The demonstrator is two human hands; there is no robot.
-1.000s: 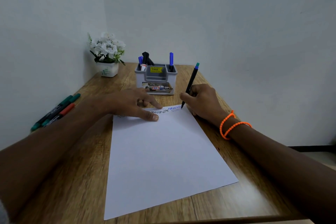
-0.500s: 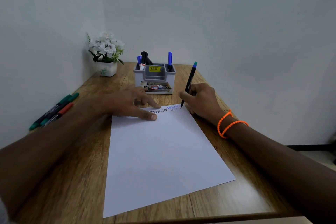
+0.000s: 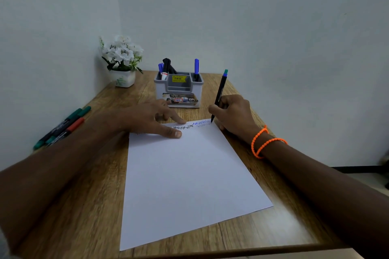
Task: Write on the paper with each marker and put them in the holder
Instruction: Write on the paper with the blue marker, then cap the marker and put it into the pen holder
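A white sheet of paper (image 3: pixel 189 178) lies on the wooden table (image 3: pixel 88 206), with black and blue zigzag lines along its far edge. My right hand (image 3: pixel 233 114) grips a black marker with a green end (image 3: pixel 221 88), its tip touching the paper's far right corner. My left hand (image 3: pixel 147 120) presses flat on the paper's far left part, fingers spread. A grey holder (image 3: pixel 179 94) stands just beyond the paper, with blue and black markers (image 3: pixel 196 68) upright in it. Three more markers (image 3: pixel 63 127), green and red capped, lie at the table's left edge.
A white pot of white flowers (image 3: pixel 122 61) stands in the far left corner against the walls. The table's right edge runs close to my right wrist, which wears orange bands (image 3: pixel 263 143). The near edge lies just below the paper.
The marker tip has stayed at the paper's far right corner with only slight writing motion. My left hand still holds the paper down.
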